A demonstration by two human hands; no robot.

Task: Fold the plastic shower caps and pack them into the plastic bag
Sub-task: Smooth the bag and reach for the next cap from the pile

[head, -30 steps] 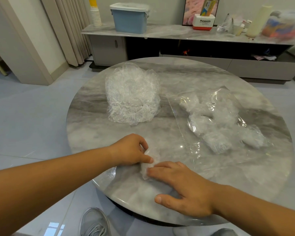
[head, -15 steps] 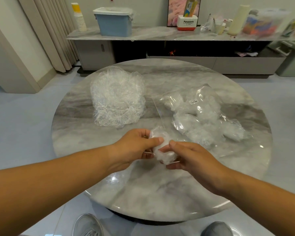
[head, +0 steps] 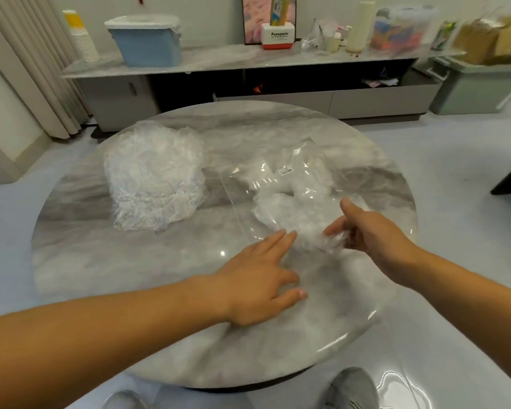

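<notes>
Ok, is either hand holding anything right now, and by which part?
The right hand grips the folded shower cap by its right side. The left hand holds nothing, lying open and flat.

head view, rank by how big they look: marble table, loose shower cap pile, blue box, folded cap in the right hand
1. marble table
2. loose shower cap pile
3. blue box, though farther away
4. folded cap

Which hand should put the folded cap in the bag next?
Probably the right. The right hand grips the folded cap beside the plastic bag, while the left hand lies flat with straight fingers at the bag's near edge, holding nothing.
</notes>
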